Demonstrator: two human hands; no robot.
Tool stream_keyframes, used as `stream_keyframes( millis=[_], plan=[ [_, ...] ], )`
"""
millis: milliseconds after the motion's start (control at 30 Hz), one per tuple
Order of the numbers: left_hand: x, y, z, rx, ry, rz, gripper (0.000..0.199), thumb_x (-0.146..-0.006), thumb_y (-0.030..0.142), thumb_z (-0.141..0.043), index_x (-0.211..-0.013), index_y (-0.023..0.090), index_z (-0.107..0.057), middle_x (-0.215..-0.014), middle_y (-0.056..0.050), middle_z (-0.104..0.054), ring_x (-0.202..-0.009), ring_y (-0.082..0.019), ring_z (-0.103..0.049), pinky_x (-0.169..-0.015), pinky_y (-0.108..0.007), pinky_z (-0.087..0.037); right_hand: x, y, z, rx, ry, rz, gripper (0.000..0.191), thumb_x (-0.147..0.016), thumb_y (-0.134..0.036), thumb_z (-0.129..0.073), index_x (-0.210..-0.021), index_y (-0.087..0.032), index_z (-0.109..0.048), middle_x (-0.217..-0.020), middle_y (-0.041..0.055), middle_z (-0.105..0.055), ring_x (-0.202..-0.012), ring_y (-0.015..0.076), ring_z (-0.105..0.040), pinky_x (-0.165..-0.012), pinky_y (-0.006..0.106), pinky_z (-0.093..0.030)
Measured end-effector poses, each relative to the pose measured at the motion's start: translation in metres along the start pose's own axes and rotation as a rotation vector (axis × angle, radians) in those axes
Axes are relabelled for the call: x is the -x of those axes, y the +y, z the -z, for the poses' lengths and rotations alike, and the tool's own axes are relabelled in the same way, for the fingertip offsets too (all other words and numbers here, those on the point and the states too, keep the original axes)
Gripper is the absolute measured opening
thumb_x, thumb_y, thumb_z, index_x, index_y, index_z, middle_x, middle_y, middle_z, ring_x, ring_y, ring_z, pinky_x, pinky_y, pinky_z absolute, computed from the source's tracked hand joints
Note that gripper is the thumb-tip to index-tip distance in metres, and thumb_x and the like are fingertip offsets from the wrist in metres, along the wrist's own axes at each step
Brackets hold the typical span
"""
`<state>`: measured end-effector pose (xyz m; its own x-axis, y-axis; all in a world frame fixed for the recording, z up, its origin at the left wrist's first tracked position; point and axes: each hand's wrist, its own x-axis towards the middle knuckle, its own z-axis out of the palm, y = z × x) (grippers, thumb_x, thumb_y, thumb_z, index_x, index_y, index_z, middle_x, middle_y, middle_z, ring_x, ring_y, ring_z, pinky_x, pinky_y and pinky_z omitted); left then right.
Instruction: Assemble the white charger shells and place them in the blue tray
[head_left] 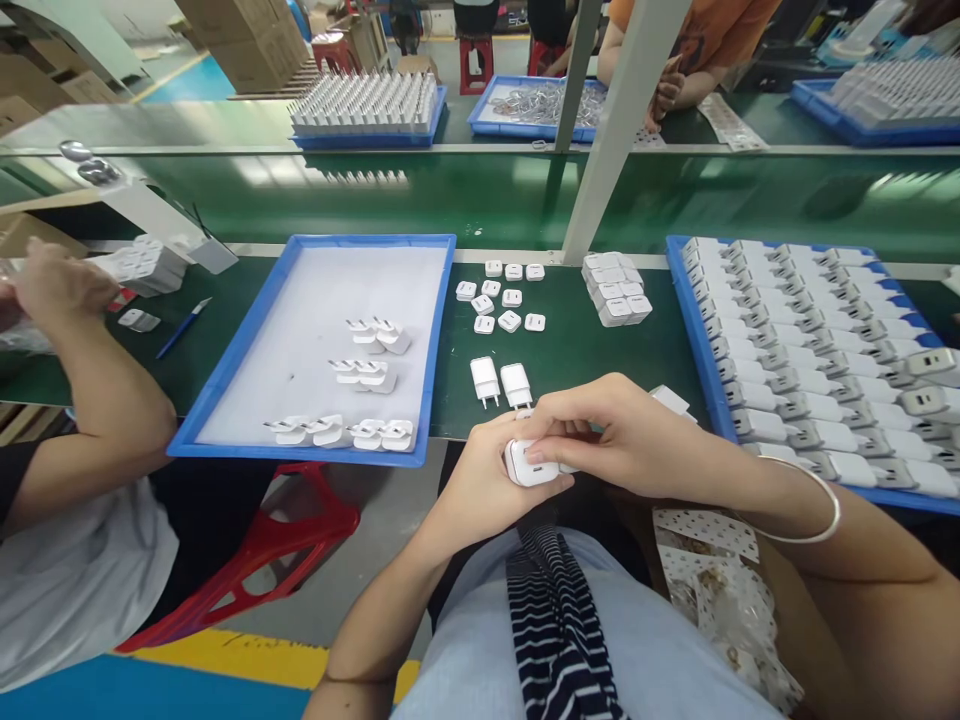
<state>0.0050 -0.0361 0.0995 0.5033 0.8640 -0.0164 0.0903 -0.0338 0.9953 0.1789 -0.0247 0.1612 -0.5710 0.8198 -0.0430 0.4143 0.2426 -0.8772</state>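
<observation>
My left hand (480, 485) is wrapped around a white plug charger (531, 466) whose port face points up toward me. My right hand (611, 430) meets it from the other side, thumb pressed on that face and fingers curled behind. Another white piece shows in part under the right fingers; what it is stays hidden. Just beyond my hands, two white chargers (484, 381) lie with their pins toward me. Farther back, several small white end caps (511, 298) are spread on the green table (555, 360). A block of white pieces (616, 290) sits to their right.
To the left, a blue-rimmed tray (300, 310) bears several chargers with pins up. A blue tray (697, 330) of charger rows stands at the right. A co-worker's hand (64, 285) is at far left, near a blue pen (184, 328). A white post (611, 150) rises behind.
</observation>
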Motion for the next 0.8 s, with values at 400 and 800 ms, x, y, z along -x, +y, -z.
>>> stream_keyframes(
  millis=[400,800],
  plan=[
    [0.000,-0.006,0.001,-0.022,-0.034,0.069,0.021,-0.070,0.021,-0.079,-0.085,0.016,-0.065,-0.087,-0.003,-0.067,-0.080,-0.018,-0.064,-0.066,-0.027,-0.051,-0.004,0.000,-0.003,0.074,-0.005,-0.110,0.004,-0.085,-0.018,-0.066,-0.081,-0.018,-0.065,-0.057,-0.0067,-0.057,-0.053,0.0068,-0.050,-0.049,0.019,-0.033],
    [-0.002,-0.013,0.001,-0.084,-0.005,-0.100,0.026,-0.070,0.021,-0.081,-0.095,0.019,-0.073,-0.101,-0.006,-0.072,-0.087,-0.020,-0.068,-0.074,-0.030,-0.055,-0.002,0.016,-0.013,-0.136,0.102,-0.124,0.006,-0.090,-0.025,-0.062,-0.092,-0.019,-0.060,-0.051,-0.0110,-0.031,-0.049,0.0079,-0.033,-0.051,0.022,-0.028]
  ],
)
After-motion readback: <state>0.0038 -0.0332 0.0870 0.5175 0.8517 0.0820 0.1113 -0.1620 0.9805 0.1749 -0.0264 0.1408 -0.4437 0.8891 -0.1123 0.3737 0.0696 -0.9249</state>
